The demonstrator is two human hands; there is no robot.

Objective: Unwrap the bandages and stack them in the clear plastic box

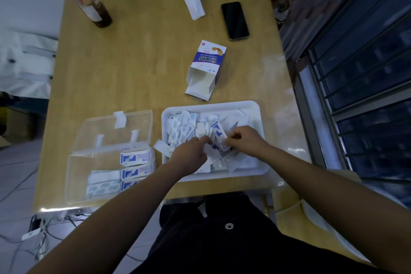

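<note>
**Picking at a wrapper over the tray**

The left hand [191,154] and right hand [244,138] met over the tray [255,107], curled fingers pinching one wrapper [219,140] among loose bandages [184,127]. Just left sat the open box [75,176], holding a stack [133,159]. Beyond lay a carton [206,66], phone [234,20], tissue [192,0] and glass [97,11].

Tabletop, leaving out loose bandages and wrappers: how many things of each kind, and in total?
Clear box: 1
Tray: 1
Carton: 1
Phone: 1
Cup: 1
Tissue: 1
Total: 6
</note>
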